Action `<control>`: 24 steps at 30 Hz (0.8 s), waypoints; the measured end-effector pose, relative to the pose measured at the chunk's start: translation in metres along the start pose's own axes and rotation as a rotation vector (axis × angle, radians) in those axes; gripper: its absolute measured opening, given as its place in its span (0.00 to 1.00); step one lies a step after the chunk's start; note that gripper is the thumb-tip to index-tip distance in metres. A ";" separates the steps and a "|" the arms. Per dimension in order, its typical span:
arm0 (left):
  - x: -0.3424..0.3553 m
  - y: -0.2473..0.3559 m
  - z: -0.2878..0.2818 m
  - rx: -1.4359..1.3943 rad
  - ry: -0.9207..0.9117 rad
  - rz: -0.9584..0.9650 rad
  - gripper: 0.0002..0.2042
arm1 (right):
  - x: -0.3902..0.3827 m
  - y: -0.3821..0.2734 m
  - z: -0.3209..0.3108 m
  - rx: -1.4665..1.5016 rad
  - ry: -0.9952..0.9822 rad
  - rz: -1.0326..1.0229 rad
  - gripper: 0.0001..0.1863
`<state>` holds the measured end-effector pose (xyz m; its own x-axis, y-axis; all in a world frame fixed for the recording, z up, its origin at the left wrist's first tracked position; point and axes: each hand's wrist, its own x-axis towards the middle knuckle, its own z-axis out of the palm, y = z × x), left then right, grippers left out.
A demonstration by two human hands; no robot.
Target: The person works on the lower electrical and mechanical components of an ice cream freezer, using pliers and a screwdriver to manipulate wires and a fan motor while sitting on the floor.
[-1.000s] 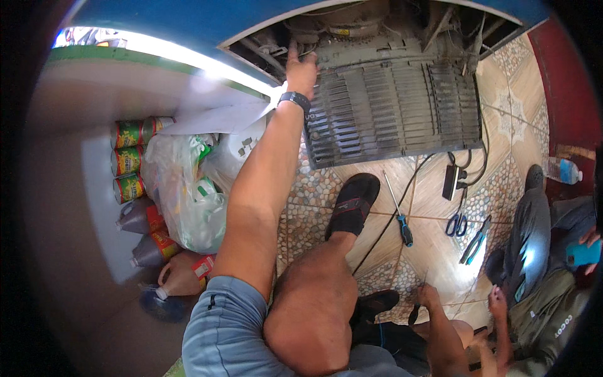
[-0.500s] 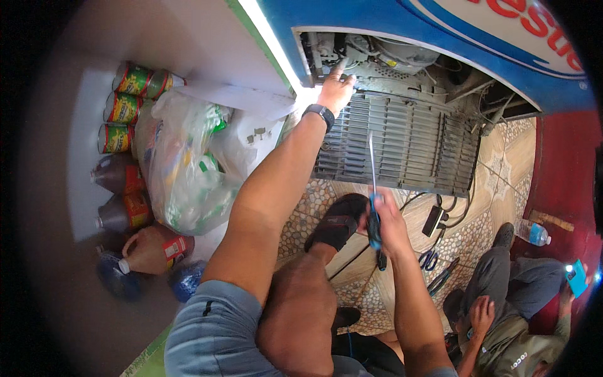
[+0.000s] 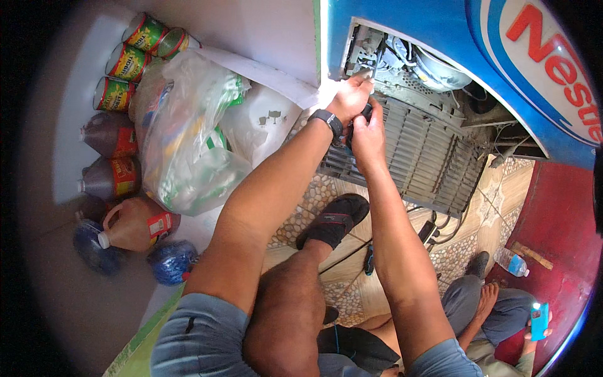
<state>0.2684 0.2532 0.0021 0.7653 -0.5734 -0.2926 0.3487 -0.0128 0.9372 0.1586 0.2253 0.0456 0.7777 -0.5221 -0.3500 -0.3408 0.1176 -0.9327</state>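
Observation:
My right hand [image 3: 370, 139] is closed round the dark handle of a screwdriver [image 3: 367, 112] that points up into the open compartment [image 3: 396, 60] of a blue appliance. Close against it, my left hand [image 3: 350, 99], with a dark watch on the wrist, reaches to the compartment's left side. Its fingers are drawn together beside the screwdriver's shaft; what they pinch, if anything, is hidden. Inside are brackets, wires and a rounded metal housing [image 3: 443, 72], all dusty. A slatted grille [image 3: 418, 147] lies just below the opening, under my right hand.
Left stand cans [image 3: 129, 61], brown jugs [image 3: 141, 223] and a clear plastic bag [image 3: 188, 138]. A power strip [image 3: 428, 231] and a blue-black tool [image 3: 369, 261] lie on the tiles. At lower right, another person holds a lit phone [image 3: 539, 322] near a water bottle [image 3: 512, 262].
My right hand has lifted the screwdriver from over the grille up to the compartment, next to my left hand. My left hand's extended finger has drawn in. The view has shifted.

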 end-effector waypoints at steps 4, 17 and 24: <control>0.003 0.008 -0.003 0.269 -0.001 -0.056 0.20 | 0.002 0.000 0.006 -0.013 0.074 -0.008 0.26; 0.016 0.009 -0.002 0.680 0.006 0.232 0.23 | 0.021 0.007 0.013 0.015 0.198 -0.031 0.28; 0.007 0.040 0.002 0.382 0.006 -0.053 0.22 | 0.021 0.017 0.002 1.067 -0.082 0.281 0.17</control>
<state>0.2868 0.2474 0.0381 0.7548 -0.5593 -0.3428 0.1623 -0.3472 0.9237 0.1705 0.2177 0.0224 0.7901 -0.3096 -0.5291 0.0887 0.9118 -0.4010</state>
